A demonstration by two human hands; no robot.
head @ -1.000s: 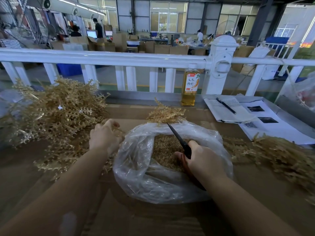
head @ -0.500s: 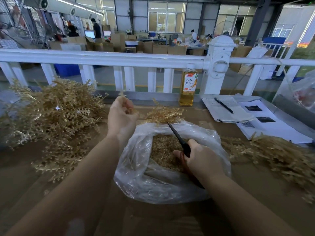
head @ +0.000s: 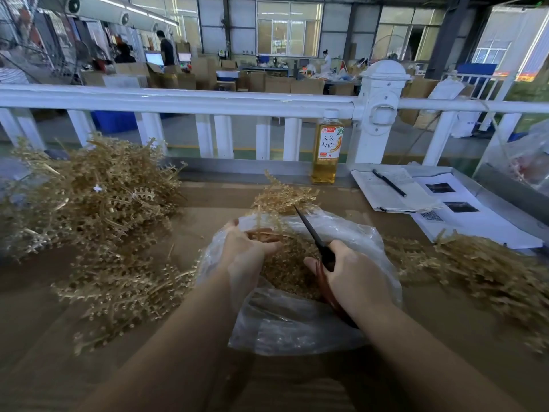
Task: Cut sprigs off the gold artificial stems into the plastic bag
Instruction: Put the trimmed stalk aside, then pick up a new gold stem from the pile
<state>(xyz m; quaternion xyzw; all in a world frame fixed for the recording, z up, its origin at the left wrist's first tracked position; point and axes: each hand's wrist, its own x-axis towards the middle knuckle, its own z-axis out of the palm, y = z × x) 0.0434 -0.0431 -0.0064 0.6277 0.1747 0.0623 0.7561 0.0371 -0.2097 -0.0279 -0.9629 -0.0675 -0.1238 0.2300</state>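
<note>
your left hand (head: pixel 246 251) sits over the mouth of the plastic bag (head: pixel 297 322), its fingers curled in a grip around a gold stem (head: pixel 264 224) whose sprigs rise past the bag's far rim. your right hand (head: pixel 353 278) is wrapped around the red handles of the scissors (head: pixel 315 236), and the dark blades point up and away toward the stem's tips; from here you cannot tell whether the blades are parted or together. the bag lies on the brown bench (head: pixel 44 337) right in front of you, open at the top, with a heap of cut sprigs (head: pixel 291 272) inside it between your two hands. a big pile of gold stems (head: pixel 95 203) sits on the bench to your left, some of them trailing toward the bag, and a flatter pile (head: pixel 481 272) lies to your right, just beside the bag. at the far edge of the bench a bottle (head: pixel 326 153) of amber liquid stands upright against the white railing (head: pixel 208 102). right of it, a pen (head: pixel 389 182) rests on a sheaf of papers (head: pixel 395 197).
</note>
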